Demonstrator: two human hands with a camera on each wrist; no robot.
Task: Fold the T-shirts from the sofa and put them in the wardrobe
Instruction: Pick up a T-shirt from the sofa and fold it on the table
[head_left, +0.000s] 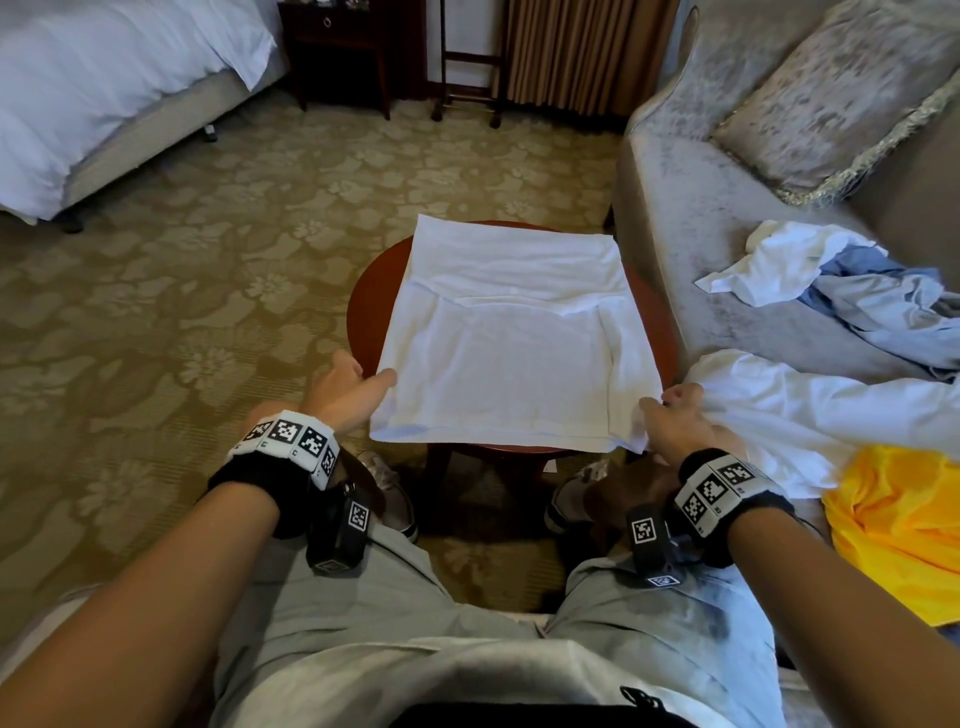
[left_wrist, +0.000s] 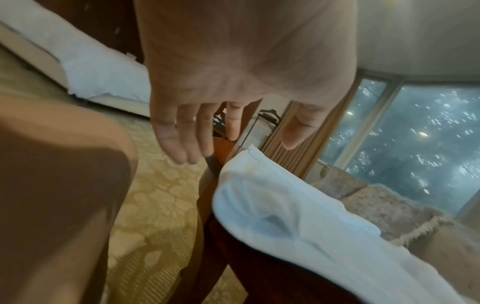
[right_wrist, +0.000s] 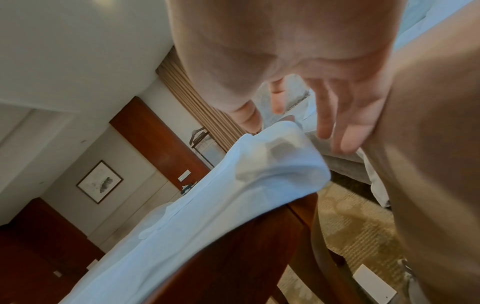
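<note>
A white T-shirt (head_left: 511, 338) is laid flat on a small round table (head_left: 366, 306) of dark reddish wood, its sleeves folded in so that a rough rectangle is formed. Its long axis runs away from the person, with the hemmed bottom edge nearest and overhanging the table's near rim, and the far end pointing toward the curtain. The cloth is thin, soft and lightly creased.

In the head view the left hand (head_left: 345, 387) is seen at the shirt's near left corner, and the right hand (head_left: 675, 415) at the near right corner, where the fabric is bunched a little. Whether either corner is actually gripped cannot be told there. The wrist views settle more: the left hand (left_wrist: 233, 82) is shown with straight fingers (left_wrist: 171, 135) close together and the thumb apart, above the T-shirt (left_wrist: 285, 205) and not touching it; the right hand (right_wrist: 298, 61) is shown with loosely spread, relaxed fingers (right_wrist: 348, 131), and the thumb lies right at the raised corner of the T-shirt (right_wrist: 233, 181) (contact there is blurred and cannot be confirmed).

Only the head view shows the grey velvety sofa (head_left: 691, 208), on which crumpled shirts lie: a white and pale blue heap (head_left: 831, 280), another white one (head_left: 810, 410) and a yellow one (head_left: 904, 525).
</note>
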